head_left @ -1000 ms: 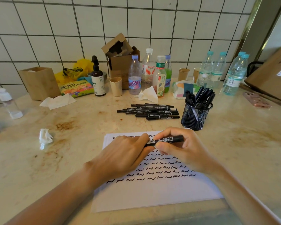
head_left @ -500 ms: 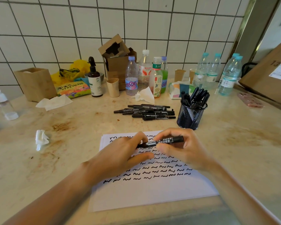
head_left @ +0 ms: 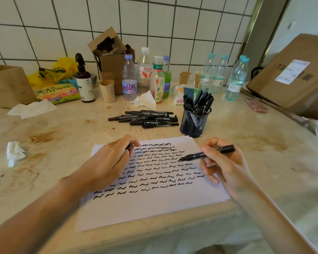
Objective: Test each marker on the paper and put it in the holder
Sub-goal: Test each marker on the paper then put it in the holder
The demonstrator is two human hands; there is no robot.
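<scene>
So from the head camera: the right hand (head_left: 226,164) was pinching an uncapped black marker (head_left: 206,155) between thumb and fingers, tip pointing left and touching the paper (head_left: 154,204) at the right end of one of the squiggle rows. The paper was already covered with rows of short black wavy marks, lying flat on the table (head_left: 62,143) right in front of the person.

The left hand (head_left: 108,162) rested on the left part of the sheet with its fingers curled around something small and dark, looked like the cap (head_left: 128,146), though only a bit of it peeked out near the fingertips so I couldn't say for sure.

Behind the paper sat a black mesh holder (head_left: 194,123) with a bunch of markers standing in it, just beyond the sheet's far right corner. Left of the holder was a loose pile of markers (head_left: 145,119) lying flat on the table.

Further back against the tiled wall there were water bottles (head_left: 235,79), a dark pump bottle (head_left: 84,81), a paper cup (head_left: 107,91), an open cardboard box (head_left: 111,57) and some tissues (head_left: 32,108). A crumpled tissue (head_left: 15,152) lay off to the left, and a pink phone (head_left: 256,105) was over on the right near a big cardboard carton (head_left: 290,76).
</scene>
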